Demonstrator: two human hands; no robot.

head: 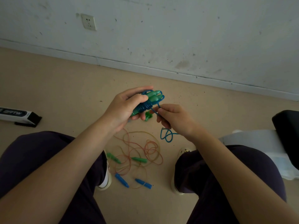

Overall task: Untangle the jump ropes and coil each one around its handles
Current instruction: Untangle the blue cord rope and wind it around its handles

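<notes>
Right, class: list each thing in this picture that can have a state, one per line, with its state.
Blue rope: partly coiled around paired green handles, tail loose.
Left hand: grips the handles.
Right hand: pinches the blue rope.
Orange ropes: tangled on the floor.
Loose green handles: lying uncoiled.
Blue handles: lying uncoiled.

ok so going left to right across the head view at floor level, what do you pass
White box with black end → left hand gripping the green handles wrapped in blue rope → right hand pinching the blue rope's free end → white shoe → black object at the right edge.
</notes>
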